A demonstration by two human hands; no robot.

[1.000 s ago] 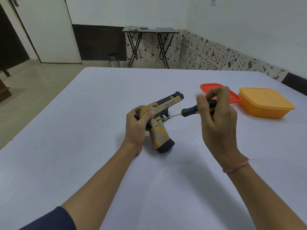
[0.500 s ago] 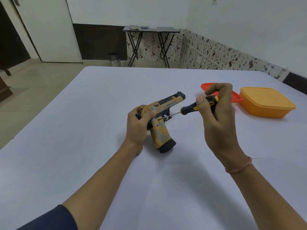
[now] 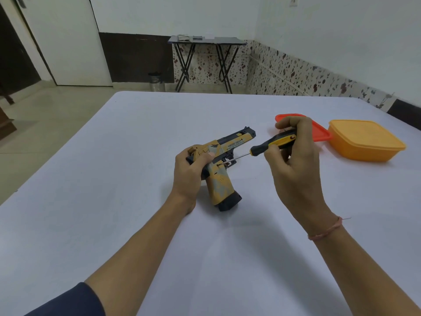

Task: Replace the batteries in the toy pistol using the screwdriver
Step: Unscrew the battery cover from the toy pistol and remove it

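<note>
Fingers point(image 3: 293, 124) of the right hand point(image 3: 296, 176) curl tight round the black-and-yellow handle of a screwdriver point(image 3: 272, 143), its tip meeting the frame of a tan toy pistol point(image 3: 222, 183) above the grip. The left hand point(image 3: 189, 173) clasps the pistol's rear, the butt resting on the white table point(image 3: 102, 201). Beyond lie a red lid point(image 3: 320, 133) and an orange container point(image 3: 364, 142).
</note>
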